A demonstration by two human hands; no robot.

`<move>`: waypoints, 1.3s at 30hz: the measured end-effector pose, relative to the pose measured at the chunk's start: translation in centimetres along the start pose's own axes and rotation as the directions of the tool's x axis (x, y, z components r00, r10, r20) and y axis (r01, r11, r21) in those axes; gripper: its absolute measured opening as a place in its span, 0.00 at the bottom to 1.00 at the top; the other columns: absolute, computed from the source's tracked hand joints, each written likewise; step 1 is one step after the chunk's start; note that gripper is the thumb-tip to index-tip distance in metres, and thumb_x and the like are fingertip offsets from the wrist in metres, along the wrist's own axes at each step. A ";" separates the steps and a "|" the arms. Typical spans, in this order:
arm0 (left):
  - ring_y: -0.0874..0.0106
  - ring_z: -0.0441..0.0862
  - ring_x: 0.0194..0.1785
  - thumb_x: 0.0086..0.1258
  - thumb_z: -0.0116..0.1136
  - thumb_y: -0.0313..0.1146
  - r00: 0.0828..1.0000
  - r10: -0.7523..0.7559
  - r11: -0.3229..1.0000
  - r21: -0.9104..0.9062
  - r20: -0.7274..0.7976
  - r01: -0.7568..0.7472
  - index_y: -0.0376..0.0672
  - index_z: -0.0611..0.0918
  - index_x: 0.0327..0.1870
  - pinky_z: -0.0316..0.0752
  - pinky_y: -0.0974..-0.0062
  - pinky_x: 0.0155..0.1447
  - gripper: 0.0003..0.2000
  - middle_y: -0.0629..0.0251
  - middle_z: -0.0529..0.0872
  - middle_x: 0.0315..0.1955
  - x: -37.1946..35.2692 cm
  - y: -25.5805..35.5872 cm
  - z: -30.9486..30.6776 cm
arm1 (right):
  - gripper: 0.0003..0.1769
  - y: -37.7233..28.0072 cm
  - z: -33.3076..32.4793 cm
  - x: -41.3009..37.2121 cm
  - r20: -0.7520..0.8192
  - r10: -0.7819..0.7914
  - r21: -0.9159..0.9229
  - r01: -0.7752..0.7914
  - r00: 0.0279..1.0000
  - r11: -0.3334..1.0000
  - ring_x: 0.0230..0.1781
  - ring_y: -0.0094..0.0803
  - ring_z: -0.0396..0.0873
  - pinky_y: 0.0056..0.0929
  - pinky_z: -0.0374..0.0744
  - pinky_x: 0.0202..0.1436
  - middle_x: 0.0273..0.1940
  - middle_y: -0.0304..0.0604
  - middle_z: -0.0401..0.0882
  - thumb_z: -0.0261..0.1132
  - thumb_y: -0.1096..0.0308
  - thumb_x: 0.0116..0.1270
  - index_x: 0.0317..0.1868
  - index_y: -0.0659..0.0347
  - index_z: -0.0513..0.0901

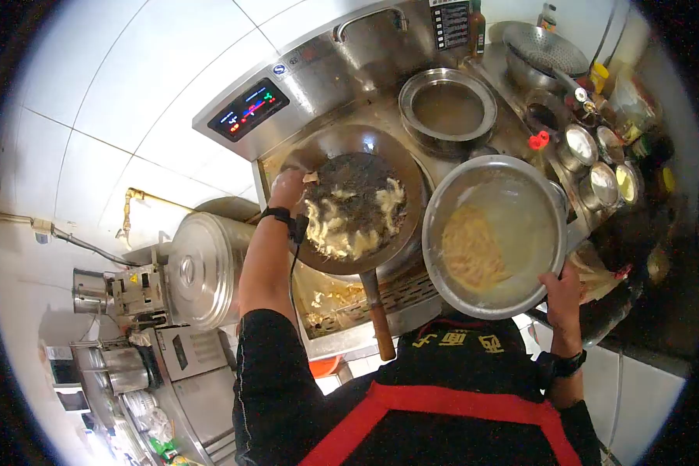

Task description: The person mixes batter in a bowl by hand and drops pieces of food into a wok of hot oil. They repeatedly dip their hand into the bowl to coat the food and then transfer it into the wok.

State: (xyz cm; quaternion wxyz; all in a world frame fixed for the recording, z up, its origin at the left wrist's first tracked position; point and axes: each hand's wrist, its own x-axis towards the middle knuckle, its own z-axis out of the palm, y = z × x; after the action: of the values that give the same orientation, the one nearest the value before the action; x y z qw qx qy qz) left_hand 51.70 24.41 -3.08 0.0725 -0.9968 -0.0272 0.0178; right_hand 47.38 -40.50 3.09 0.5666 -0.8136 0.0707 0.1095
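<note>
My left hand (290, 189) is over the far left side of a wok (330, 268), fingers closed on a small pale tan strip of food (311, 178). Dark bubbling oil fills the wok's middle, and several pale battered strips (338, 238) float in it, mostly along the near and right sides. My right hand (562, 292) grips the near right rim of a large metal basin (537, 298). Inside the basin, a heap of wet, batter-coated strips (470, 247) lies on the left, with cloudy yellowish liquid around it. The wok's wooden handle (380, 330) points toward my body.
Behind the basin stands a round metal pot (448, 113) of brownish liquid. Seasoning containers (600, 185) and a metal colander (547, 54) line the right. A lit control panel (248, 109) is at the back; a large lidded pot (198, 268) stands left. Crumbs lie on the stove (330, 299).
</note>
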 end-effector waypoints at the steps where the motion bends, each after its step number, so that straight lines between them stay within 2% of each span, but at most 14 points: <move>1: 0.53 0.83 0.42 0.62 0.51 0.27 1.000 -0.029 1.000 -0.005 0.009 0.029 0.39 0.83 0.36 0.78 0.57 0.46 0.08 0.51 0.85 0.35 0.1 -1.0 0.5 | 0.27 0.1 0.0 0.1 0.006 -0.023 -0.093 0.024 1.000 0.995 0.46 0.35 0.78 0.32 0.76 0.53 0.48 0.47 0.81 0.59 0.69 0.55 0.58 0.67 0.74; 6: 0.52 0.82 0.43 0.61 0.53 0.29 0.998 -0.012 1.000 0.002 0.057 0.012 0.38 0.82 0.36 0.77 0.57 0.46 0.08 0.50 0.84 0.35 -0.7 0.0 -1.6 | 0.26 -3.6 1.2 -0.6 0.050 0.011 0.075 -0.015 0.999 0.997 0.43 0.34 0.79 0.32 0.77 0.49 0.46 0.46 0.80 0.59 0.71 0.54 0.56 0.68 0.74; 8: 0.49 0.81 0.40 0.61 0.54 0.29 0.968 0.005 0.972 -0.225 -0.252 -0.063 0.37 0.81 0.34 0.76 0.55 0.44 0.07 0.49 0.83 0.32 -1.5 3.9 -4.0 | 0.24 -2.4 1.9 -0.3 -0.021 -0.057 0.126 0.059 0.998 0.990 0.38 0.31 0.80 0.30 0.79 0.45 0.43 0.45 0.81 0.60 0.72 0.55 0.53 0.70 0.75; 9: 0.47 0.80 0.39 0.61 0.53 0.28 0.992 0.038 0.958 -0.277 -0.119 -0.070 0.37 0.81 0.36 0.74 0.54 0.44 0.07 0.47 0.82 0.31 -2.0 7.5 -7.9 | 0.24 -1.9 1.9 0.0 -0.004 -0.052 0.032 0.052 0.999 0.998 0.37 0.31 0.80 0.29 0.79 0.44 0.43 0.45 0.81 0.60 0.72 0.55 0.54 0.70 0.75; 12: 0.48 0.79 0.41 0.59 0.53 0.26 0.984 0.140 0.847 -0.501 -0.113 -0.178 0.38 0.82 0.40 0.74 0.56 0.44 0.09 0.49 0.83 0.33 -2.9 15.7 -8.9 | 0.26 -1.8 2.0 0.9 0.078 -0.094 -0.059 0.099 0.992 0.993 0.45 0.37 0.80 0.36 0.77 0.53 0.47 0.48 0.82 0.60 0.69 0.55 0.57 0.67 0.75; 14: 0.53 0.78 0.33 0.63 0.56 0.31 0.689 0.452 0.626 -0.350 -0.566 -0.697 0.37 0.78 0.30 0.73 0.58 0.37 0.06 0.52 0.79 0.26 -4.6 20.7 -7.4 | 0.25 -3.6 2.6 0.3 0.111 -0.077 -0.014 0.079 0.991 0.997 0.44 0.36 0.80 0.35 0.77 0.51 0.46 0.47 0.82 0.59 0.70 0.56 0.56 0.67 0.75; 16: 0.51 0.79 0.35 0.62 0.56 0.30 0.798 0.364 0.525 -0.602 -0.480 -0.601 0.37 0.79 0.29 0.74 0.57 0.38 0.06 0.51 0.80 0.27 -6.6 25.7 -7.7 | 0.22 -4.4 3.5 -0.1 0.172 -0.081 0.145 0.056 0.982 0.988 0.43 0.33 0.80 0.32 0.78 0.49 0.46 0.46 0.82 0.57 0.72 0.59 0.55 0.66 0.76; 19: 0.50 0.79 0.35 0.60 0.57 0.31 0.874 0.441 0.728 -0.488 -0.205 -0.482 0.38 0.79 0.28 0.74 0.56 0.38 0.06 0.51 0.80 0.26 -6.7 30.1 -8.0 | 0.23 -4.5 3.7 -0.2 0.210 -0.111 0.138 0.083 0.971 0.987 0.42 0.34 0.81 0.33 0.79 0.48 0.45 0.47 0.82 0.58 0.70 0.58 0.56 0.66 0.75; 21: 0.50 0.80 0.33 0.57 0.58 0.31 0.966 0.260 0.815 -0.533 -0.011 -0.225 0.39 0.80 0.27 0.75 0.56 0.36 0.05 0.52 0.80 0.25 -6.1 31.6 -5.4 | 0.24 -3.6 3.5 0.3 0.206 -0.131 0.055 0.122 0.970 0.991 0.42 0.35 0.81 0.33 0.79 0.48 0.45 0.48 0.82 0.59 0.70 0.57 0.56 0.67 0.75; 25: 0.51 0.81 0.32 0.56 0.58 0.30 0.993 0.115 0.866 -0.492 0.017 -0.092 0.40 0.81 0.24 0.77 0.56 0.36 0.05 0.52 0.82 0.25 -5.8 34.6 -4.3 | 0.25 -4.9 3.6 -0.5 0.175 -0.120 -0.009 0.123 0.977 0.992 0.41 0.38 0.81 0.34 0.78 0.48 0.43 0.51 0.83 0.60 0.69 0.55 0.55 0.68 0.75; 27: 0.52 0.85 0.37 0.53 0.60 0.27 0.970 0.081 0.913 -0.408 0.228 0.020 0.36 0.84 0.25 0.80 0.60 0.38 0.05 0.45 0.85 0.29 -5.6 35.6 -4.3 | 0.24 -4.1 3.4 -0.5 0.168 -0.129 -0.008 0.132 0.977 0.991 0.40 0.37 0.81 0.34 0.79 0.47 0.42 0.50 0.83 0.60 0.69 0.55 0.54 0.68 0.76; 31: 0.51 0.83 0.34 0.54 0.59 0.28 0.985 0.132 0.869 -0.492 0.109 -0.062 0.41 0.83 0.22 0.78 0.57 0.36 0.04 0.53 0.84 0.25 -5.8 35.5 -4.4 | 0.22 -3.6 2.8 -0.4 0.144 -0.107 0.036 0.102 0.984 0.994 0.38 0.33 0.80 0.34 0.79 0.45 0.40 0.48 0.83 0.59 0.70 0.56 0.53 0.67 0.77; 33: 0.51 0.83 0.36 0.53 0.59 0.27 0.958 0.286 0.793 -0.553 -0.032 -0.255 0.40 0.83 0.26 0.77 0.59 0.38 0.02 0.52 0.84 0.27 -6.1 35.3 -5.4 | 0.21 -2.8 2.2 -0.1 0.191 -0.030 0.078 0.015 0.981 0.997 0.36 0.32 0.80 0.32 0.79 0.43 0.40 0.47 0.82 0.60 0.71 0.56 0.52 0.67 0.77; 39: 0.53 0.82 0.37 0.54 0.58 0.29 0.950 0.229 0.709 -0.633 -0.210 -0.311 0.40 0.80 0.33 0.76 0.59 0.41 0.06 0.52 0.83 0.29 -5.2 32.7 -8.4 | 0.22 -0.8 1.5 1.1 0.144 -0.097 0.082 0.086 0.985 0.993 0.38 0.32 0.80 0.31 0.79 0.44 0.41 0.46 0.82 0.60 0.70 0.57 0.53 0.67 0.76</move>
State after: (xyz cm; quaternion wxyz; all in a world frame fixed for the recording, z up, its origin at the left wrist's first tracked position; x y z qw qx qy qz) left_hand 48.50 -9.40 0.66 -0.2854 -0.9502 0.1187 -0.0405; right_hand 48.45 -38.79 3.00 0.6049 -0.7838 -0.0051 0.1405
